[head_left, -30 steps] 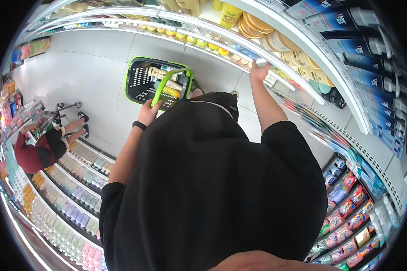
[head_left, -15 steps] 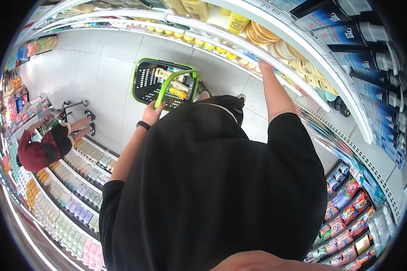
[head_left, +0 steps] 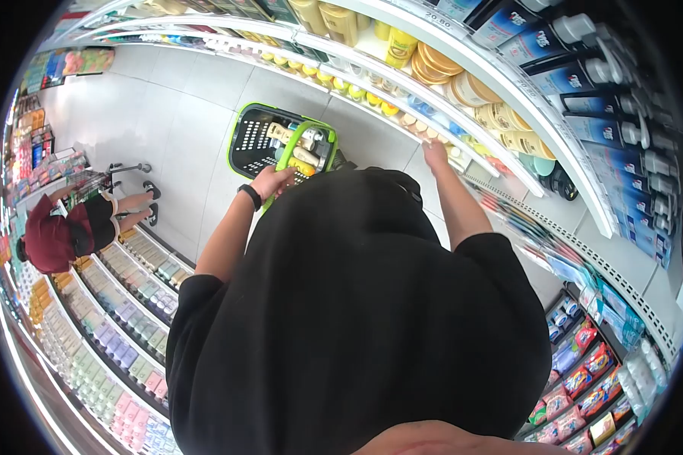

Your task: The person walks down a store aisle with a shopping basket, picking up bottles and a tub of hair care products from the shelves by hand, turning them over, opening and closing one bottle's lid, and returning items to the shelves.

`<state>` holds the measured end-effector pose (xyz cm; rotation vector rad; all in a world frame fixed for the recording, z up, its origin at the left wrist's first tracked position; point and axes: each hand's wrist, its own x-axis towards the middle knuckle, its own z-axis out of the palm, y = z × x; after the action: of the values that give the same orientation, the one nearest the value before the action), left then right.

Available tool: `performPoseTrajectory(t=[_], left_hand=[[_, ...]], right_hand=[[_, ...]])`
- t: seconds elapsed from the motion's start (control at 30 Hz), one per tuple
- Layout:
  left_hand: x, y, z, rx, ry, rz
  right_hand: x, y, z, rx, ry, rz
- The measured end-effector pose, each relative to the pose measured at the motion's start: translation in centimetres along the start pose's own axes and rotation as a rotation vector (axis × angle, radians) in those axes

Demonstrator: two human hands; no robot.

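My left hand (head_left: 272,181), with a black watch (head_left: 250,197) on the wrist, is closed around the green handle (head_left: 290,144) of a black shopping basket (head_left: 252,125). Inside the basket lie a cream bottle (head_left: 280,133), a yellow bottle (head_left: 301,167) and other packs. My right hand (head_left: 435,154) is out in front of the lower shelf edge, near a row of small bottles and tubs. Its fingers are small and blurred, so I cannot make out whether they hold anything.
Shelves with blue pump bottles (head_left: 584,98) and gold-lidded tubs (head_left: 474,89) rise on the right. A person in a dark red top (head_left: 49,235) stands with a cart on the left, beside shelves of bottles (head_left: 121,341). Packs (head_left: 577,379) fill the lower right shelves.
My right hand has drawn back from under the shelf and now shows in front of its edge. My left hand still holds the basket, which sits slightly farther right in view.
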<state>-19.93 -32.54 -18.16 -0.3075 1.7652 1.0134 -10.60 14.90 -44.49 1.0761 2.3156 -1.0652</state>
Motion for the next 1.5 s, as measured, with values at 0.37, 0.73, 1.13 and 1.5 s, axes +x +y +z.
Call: performPoseTrajectory(t=[0.37, 0.73, 1.13, 1.5], left_hand=[[2.1, -2.2, 11.6, 0.013, -0.143, 0.099], [-0.7, -5.1, 19.4, 0.095, -0.237, 0.083], [-3.6, -8.0, 16.2, 0.249, 0.031, 0.345], [-5.9, -21.5, 8.8, 0.114, -0.029, 0.448]], right_hand=[[-11.8, 16.1, -7.2, 0.026, -0.005, 0.068], [-15.0, 23.1, -10.0, -0.032, 0.036, 0.138], [-23.7, 16.1, -2.3, -0.106, -0.058, -0.005], [-27.4, 6.6, 3.4, -0.271, -0.142, -0.140]])
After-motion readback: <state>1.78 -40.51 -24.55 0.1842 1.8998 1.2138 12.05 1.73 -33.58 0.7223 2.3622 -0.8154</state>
